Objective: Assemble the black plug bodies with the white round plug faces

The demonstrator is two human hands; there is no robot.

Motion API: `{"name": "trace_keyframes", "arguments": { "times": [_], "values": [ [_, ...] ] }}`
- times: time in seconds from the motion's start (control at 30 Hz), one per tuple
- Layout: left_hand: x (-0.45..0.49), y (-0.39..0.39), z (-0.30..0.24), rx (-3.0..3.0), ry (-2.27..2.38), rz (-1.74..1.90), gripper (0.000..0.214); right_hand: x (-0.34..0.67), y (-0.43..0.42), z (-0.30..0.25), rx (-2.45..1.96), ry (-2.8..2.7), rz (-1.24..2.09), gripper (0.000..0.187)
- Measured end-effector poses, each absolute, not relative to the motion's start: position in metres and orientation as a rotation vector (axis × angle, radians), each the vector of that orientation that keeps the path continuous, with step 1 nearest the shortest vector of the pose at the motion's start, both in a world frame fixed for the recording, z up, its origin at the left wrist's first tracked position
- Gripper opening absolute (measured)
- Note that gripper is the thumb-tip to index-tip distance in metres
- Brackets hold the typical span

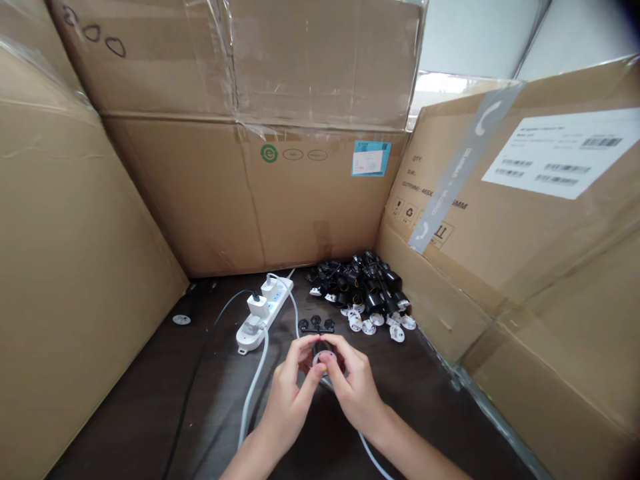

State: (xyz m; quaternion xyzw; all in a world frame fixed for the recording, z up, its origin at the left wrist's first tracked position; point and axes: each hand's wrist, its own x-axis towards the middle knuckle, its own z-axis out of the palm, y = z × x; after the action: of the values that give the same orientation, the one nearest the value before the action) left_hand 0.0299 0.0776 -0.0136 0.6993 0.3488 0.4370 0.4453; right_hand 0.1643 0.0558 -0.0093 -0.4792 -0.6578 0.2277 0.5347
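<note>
My left hand (293, 377) and my right hand (353, 373) close together round a black cylindrical part with a round white disc (325, 361) at its near end. Both thumbs press on the disc, and the fingers wrap the black sides, hiding most of them. Just beyond my fingertips, a black bracket with three knobbed ends (316, 325) sticks out; whether it joins the held part I cannot tell. A white cable (369, 453) passes beneath my hands.
Behind my hands lies a heap of black cylinders with white discs (365, 287). A white power strip (283, 298) with plugged-in chargers stands left of it. A black cable (193, 380) crosses the dark tabletop. Cardboard boxes (320, 193) wall in the back and both sides. One white disc (181, 320) lies far left.
</note>
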Motion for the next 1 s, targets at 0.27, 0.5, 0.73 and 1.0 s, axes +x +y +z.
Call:
{"name": "trace_keyframes", "arguments": {
  "times": [0.27, 0.5, 0.73, 1.0],
  "values": [
    [0.0296, 0.0793, -0.0136, 1.659, 0.895, 1.129, 0.027, 0.1629, 0.0568, -0.0140, -1.132, -1.572, 0.567, 0.031],
    [0.0310, 0.0775, -0.0138, 1.589, 0.897, 1.111, 0.026, 0.1628, 0.0546, -0.0075, -1.126, -1.649, 0.416, 0.027],
    [0.0317, 0.0785, -0.0145, 1.516, 0.878, 1.105, 0.026, 0.1631, 0.0549, -0.0085, -1.123, -1.630, 0.395, 0.028],
    [0.0315, 0.0792, -0.0132, 1.423, 0.820, 1.103, 0.035, 0.1667, 0.0565, -0.0152, -1.165, -1.717, 0.264, 0.043]
  ]
}}
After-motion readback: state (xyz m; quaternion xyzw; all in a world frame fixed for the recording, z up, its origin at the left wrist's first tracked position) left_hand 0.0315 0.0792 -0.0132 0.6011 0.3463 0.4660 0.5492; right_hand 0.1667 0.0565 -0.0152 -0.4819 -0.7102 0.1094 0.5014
